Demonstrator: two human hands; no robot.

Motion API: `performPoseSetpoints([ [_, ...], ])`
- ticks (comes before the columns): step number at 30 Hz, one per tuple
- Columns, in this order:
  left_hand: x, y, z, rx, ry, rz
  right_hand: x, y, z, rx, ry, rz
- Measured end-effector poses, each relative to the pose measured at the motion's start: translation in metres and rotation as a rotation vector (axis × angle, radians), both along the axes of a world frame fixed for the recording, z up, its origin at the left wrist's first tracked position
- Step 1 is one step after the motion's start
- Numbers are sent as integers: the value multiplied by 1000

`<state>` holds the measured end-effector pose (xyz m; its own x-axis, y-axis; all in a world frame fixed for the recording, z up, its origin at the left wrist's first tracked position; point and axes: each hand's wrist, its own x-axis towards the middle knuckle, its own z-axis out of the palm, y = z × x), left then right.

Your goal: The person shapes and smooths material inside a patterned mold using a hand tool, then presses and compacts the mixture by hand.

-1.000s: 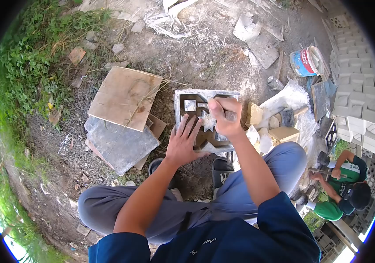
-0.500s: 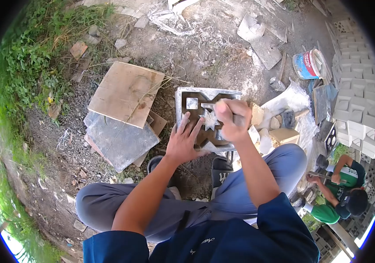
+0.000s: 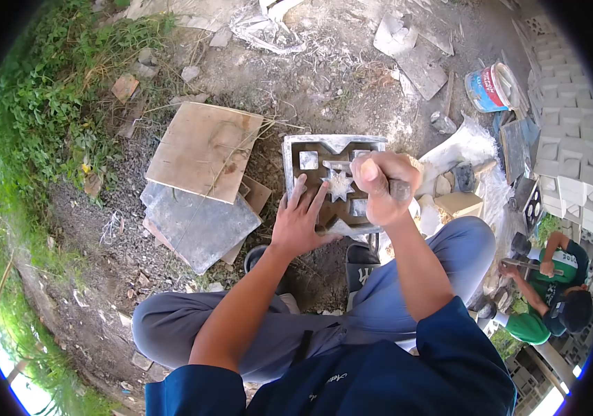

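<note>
A grey square mould (image 3: 288,166) lies on the ground before me, with a raised star (image 3: 338,186) at its centre and square blocks (image 3: 308,160) near its corners. My left hand (image 3: 300,225) rests on the mould's left and near part, fingers spread, two fingertips reaching beside the star. Over the mould's right side, my right hand (image 3: 384,187) is closed in a fist around a greyish hand tool (image 3: 400,190). One end of it shows below the fist; its exact kind is hidden. A narrow grey bar (image 3: 336,165) lies left of the fist, and I cannot tell whether it belongs to the tool.
Stacked boards (image 3: 203,149) lie to the left. On the right are a white sack (image 3: 473,149) with broken pieces, a paint bucket (image 3: 490,89) and stacked pale blocks (image 3: 563,152). Another person (image 3: 553,284) in green crouches at the far right, holding a long tool.
My right hand has lifted slightly and turned, moving right, so more of the mould's right side shows. The left hand stays on the mould. The whole view has shifted a little.
</note>
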<state>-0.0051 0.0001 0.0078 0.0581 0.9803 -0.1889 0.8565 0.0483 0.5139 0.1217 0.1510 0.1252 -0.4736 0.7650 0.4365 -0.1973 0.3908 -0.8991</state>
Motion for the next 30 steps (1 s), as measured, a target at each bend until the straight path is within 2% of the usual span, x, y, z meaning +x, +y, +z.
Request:
performPoseSetpoints([
  [2, 2, 1, -1, 3, -11, -3, -4, 4, -46, -27, -60, -72],
  [3, 4, 1, 1, 17, -17, -7, -11, 7, -42, -45, -111, -151],
  [4, 5, 0, 2, 16, 5, -6, -5, 13, -32, -135, -178, -49],
  [5, 4, 2, 0, 11, 34, -4, 1, 15, -23, -126, -175, -56],
  [7, 1, 5, -4, 13, 22, -14, 8, 2, -1, 28, -96, 15],
  [8, 1, 3, -6, 9, 2, -10, 4, -4, 1, 19, -31, -10],
  [9, 2, 0, -6, 13, -19, -3, 1, -6, -9, 10, -35, -9],
  [12, 6, -1, -6, 39, 2, 8, -1, 5, -34, -7, -270, 28],
  [14, 5, 0, -8, 54, 7, 17, 1, 4, -6, -29, -177, 0],
  [16, 3, 0, -8, 52, -13, 13, 8, 1, -2, -103, -56, 3],
  [19, 5, -1, -5, 68, -33, 25, -1, 9, -37, -96, -211, -29],
  [24, 2, 1, 0, 39, 9, -1, 3, -5, 3, -74, -28, -32],
  [25, 3, -4, -2, 27, 5, 4, 2, -6, -11, -87, -32, -27],
  [27, 4, 0, -2, 50, 24, 2, -4, 6, -34, 10, -260, -44],
  [29, 5, 5, 1, 43, 39, 4, -2, 6, -32, 144, -151, -124],
  [30, 4, 5, 2, 33, 35, -2, 3, 5, -23, 19, -113, -87],
])
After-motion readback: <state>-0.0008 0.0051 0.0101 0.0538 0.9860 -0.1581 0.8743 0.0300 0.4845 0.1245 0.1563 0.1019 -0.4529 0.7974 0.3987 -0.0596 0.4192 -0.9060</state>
